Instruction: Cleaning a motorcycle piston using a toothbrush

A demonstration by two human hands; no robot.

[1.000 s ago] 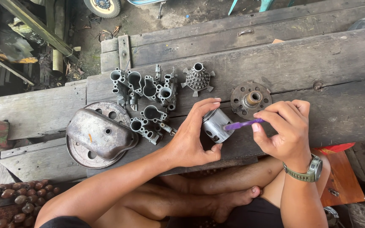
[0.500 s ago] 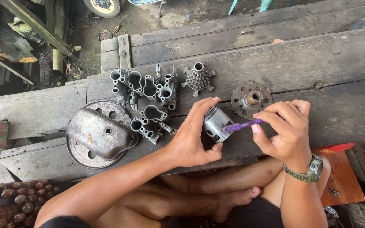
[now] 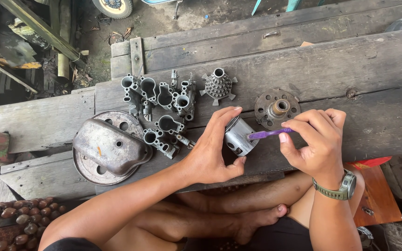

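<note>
Near the bench's front edge, the left hand (image 3: 210, 155) clasps a dull grey piston (image 3: 239, 136); the right hand (image 3: 315, 139) pinches a purple toothbrush (image 3: 268, 134) against it.

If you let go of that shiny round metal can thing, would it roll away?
Probably. The piston is a smooth cylinder lying on its side, so it could roll along the planks. It looks like solid metal, likely heavy for its size, and stiff. The left hand steadies it.

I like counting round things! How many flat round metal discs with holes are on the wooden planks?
2. One holed disc lies just above the hands, near the purple brush. A bigger holed disc lies at the left, mostly hidden under a metal cover. More may be hidden.
</note>
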